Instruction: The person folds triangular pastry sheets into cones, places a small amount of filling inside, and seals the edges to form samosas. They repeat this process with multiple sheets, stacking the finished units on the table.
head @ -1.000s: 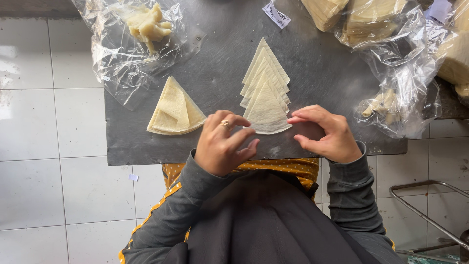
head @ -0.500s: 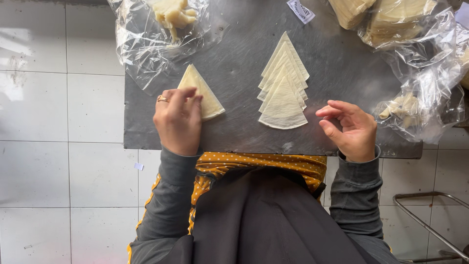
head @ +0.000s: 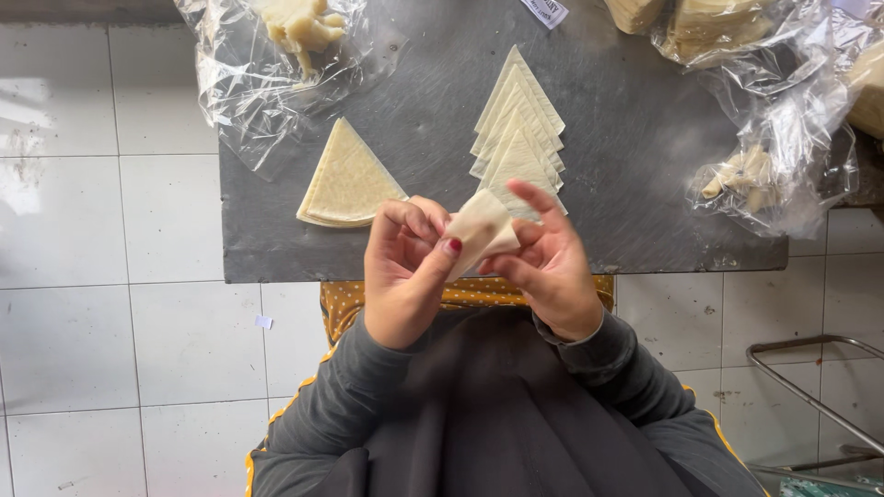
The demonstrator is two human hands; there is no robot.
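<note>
Both of my hands hold one thin triangular pastry sheet (head: 483,230) above the near edge of a dark stone slab (head: 635,184). My left hand (head: 405,271) pinches its left side with thumb and fingers. My right hand (head: 548,262) supports the right side, index finger stretched out behind it. Just left of my hands, a stack of triangular sheets (head: 345,179) lies flat on the slab. Right behind my hands, a fanned row of overlapping sheets (head: 517,124) points away from me.
A crumpled clear plastic bag with dough pieces (head: 295,28) lies at the slab's far left. More plastic bags with pastry (head: 764,175) crowd the right side. White floor tiles (head: 120,322) surround the slab. A metal frame (head: 815,396) stands at lower right.
My left hand has left the flat stack with one sheet, and both hands have come together in front of me, holding that sheet up between them.
</note>
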